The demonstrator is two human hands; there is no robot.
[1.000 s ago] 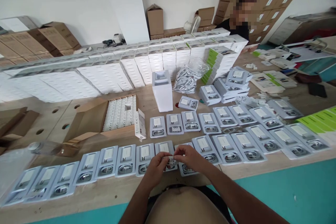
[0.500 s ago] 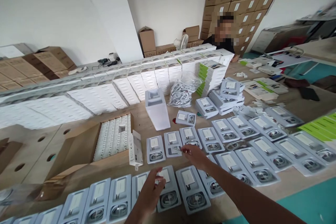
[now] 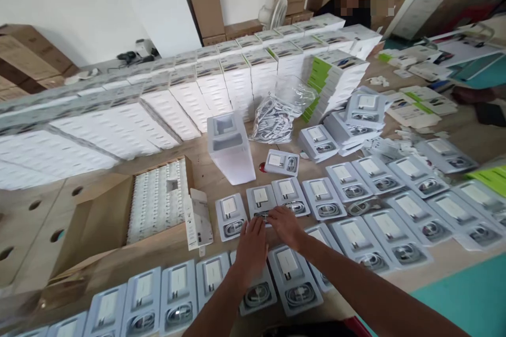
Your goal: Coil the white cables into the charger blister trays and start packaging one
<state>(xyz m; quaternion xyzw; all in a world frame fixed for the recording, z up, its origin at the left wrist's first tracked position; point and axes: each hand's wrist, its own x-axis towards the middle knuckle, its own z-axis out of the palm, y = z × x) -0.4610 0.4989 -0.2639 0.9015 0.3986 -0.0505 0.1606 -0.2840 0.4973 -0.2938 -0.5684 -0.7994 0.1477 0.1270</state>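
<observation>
Both my hands meet at the front part of a pale grey plastic tray [image 3: 250,201] in the middle row. My left hand [image 3: 253,245] reaches in from the near side, fingers closed together over the coiled charging cable [image 3: 261,215]. From the right, my right hand [image 3: 285,227] presses its bent fingers onto the same cable, which they partly hide. A white power adapter [image 3: 261,196] lies in the tray's rear compartment. Close on either side stand filled trays, one at left [image 3: 230,217] and one at right [image 3: 290,197], each with an adapter and a cable.
A tall stack of trays [image 3: 233,160] and a clear bag of cables [image 3: 273,118] stand behind. Left is an open carton of adapters [image 3: 156,202] beside a white box [image 3: 198,221]. Stacked white boxes [image 3: 177,108] line the back; another person [image 3: 356,10] is behind them.
My right hand has brought the cable down into the tray. My left hand has moved forward and right from the front row to join it. The view has tilted down.
</observation>
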